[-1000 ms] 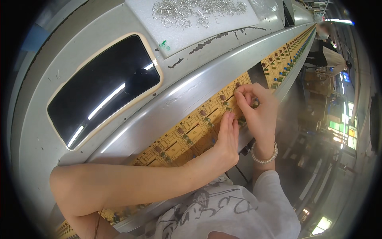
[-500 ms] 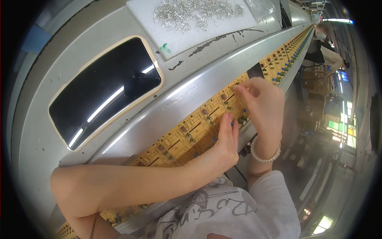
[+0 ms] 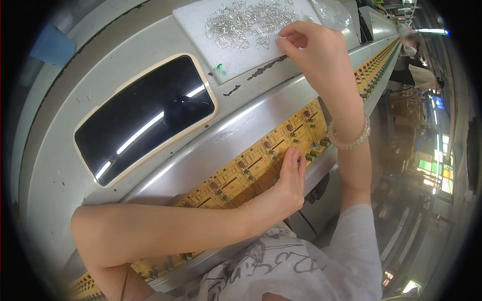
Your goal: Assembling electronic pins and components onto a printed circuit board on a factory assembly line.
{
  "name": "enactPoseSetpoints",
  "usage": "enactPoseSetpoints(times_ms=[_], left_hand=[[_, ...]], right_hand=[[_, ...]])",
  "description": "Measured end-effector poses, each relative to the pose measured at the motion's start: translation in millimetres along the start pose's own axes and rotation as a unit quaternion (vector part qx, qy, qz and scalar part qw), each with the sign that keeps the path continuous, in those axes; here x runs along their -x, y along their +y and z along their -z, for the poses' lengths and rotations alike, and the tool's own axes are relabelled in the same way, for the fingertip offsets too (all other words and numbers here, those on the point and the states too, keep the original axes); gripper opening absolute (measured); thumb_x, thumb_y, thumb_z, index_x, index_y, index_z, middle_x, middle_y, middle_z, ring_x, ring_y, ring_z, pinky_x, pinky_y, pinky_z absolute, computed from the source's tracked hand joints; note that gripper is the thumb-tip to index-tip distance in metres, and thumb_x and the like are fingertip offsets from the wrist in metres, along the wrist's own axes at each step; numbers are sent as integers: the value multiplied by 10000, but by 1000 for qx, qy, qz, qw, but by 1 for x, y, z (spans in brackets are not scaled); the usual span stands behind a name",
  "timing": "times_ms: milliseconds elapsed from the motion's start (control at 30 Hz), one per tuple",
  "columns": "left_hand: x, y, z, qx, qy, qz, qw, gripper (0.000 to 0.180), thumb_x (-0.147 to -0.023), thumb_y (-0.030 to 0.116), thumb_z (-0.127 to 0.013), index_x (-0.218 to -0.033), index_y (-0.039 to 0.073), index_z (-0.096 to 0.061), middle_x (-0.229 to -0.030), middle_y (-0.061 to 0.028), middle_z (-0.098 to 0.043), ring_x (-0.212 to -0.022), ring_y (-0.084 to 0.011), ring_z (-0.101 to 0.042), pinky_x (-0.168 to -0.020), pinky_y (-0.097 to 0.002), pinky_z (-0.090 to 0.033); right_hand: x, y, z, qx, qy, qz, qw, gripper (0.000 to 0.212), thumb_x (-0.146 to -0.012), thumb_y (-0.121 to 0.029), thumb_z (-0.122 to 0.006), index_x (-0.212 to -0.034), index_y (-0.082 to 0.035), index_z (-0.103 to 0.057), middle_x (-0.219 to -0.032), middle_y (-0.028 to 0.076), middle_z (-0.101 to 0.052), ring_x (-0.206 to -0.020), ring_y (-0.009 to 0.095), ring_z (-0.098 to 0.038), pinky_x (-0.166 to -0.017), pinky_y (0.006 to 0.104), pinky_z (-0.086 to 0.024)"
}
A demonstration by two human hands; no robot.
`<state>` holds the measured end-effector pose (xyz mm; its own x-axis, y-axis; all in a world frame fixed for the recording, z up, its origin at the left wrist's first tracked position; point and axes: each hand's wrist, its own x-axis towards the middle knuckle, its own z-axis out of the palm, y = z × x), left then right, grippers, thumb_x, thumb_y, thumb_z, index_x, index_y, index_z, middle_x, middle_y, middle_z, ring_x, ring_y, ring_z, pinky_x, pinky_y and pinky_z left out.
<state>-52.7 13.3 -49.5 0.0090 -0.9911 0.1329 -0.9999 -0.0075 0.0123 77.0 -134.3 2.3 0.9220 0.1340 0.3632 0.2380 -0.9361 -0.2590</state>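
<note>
Yellow circuit boards (image 3: 233,183) with dark line patterns, silvery wire pieces (image 3: 233,25), white sheet (image 3: 236,62), cream-rimmed black phone (image 3: 145,118)

Your left arm: elbow (image 3: 89,218) bent sharply and out to your left, forearm (image 3: 181,223) laid across the front of your body toward the right. Your left hand (image 3: 286,188) pointed forward, fingers straight and pressed close together; your left thumb was hidden. Your right arm reached well ahead of the left, forearm (image 3: 355,165) close to upright in view, wrist (image 3: 346,113) leading into a leftward turn. Your right hand (image 3: 319,52) was half curled, thumb and index tips brought near each other; whether they met, you could not tell from above. Hands well apart
</note>
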Motion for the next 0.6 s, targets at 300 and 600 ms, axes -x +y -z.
enactPoseSetpoints(times_ms=[300,600], left_hand=[[6,-2,-2,-3,16,15,1000,583,-765,230,-494,-1178,-178,-549,-1088,-367,-598,-1119,-456,-570,-1011,-632,-355],[14,1,-2,-13,29,25,999,582,-781,243,-492,-1179,-178,-549,-1094,-365,-596,-1119,-454,-570,-1014,-620,-358]], right_hand=[[-2,-13,-14,172,20,88,981,103,-725,-30,-603,-630,-9,-572,-616,154,-593,-596,307,-629,-591,360,-525],[16,-12,16,55,10,31,998,61,-729,-4,-616,-779,-1,-651,-724,126,-663,-667,270,-662,-638,338,-528]])
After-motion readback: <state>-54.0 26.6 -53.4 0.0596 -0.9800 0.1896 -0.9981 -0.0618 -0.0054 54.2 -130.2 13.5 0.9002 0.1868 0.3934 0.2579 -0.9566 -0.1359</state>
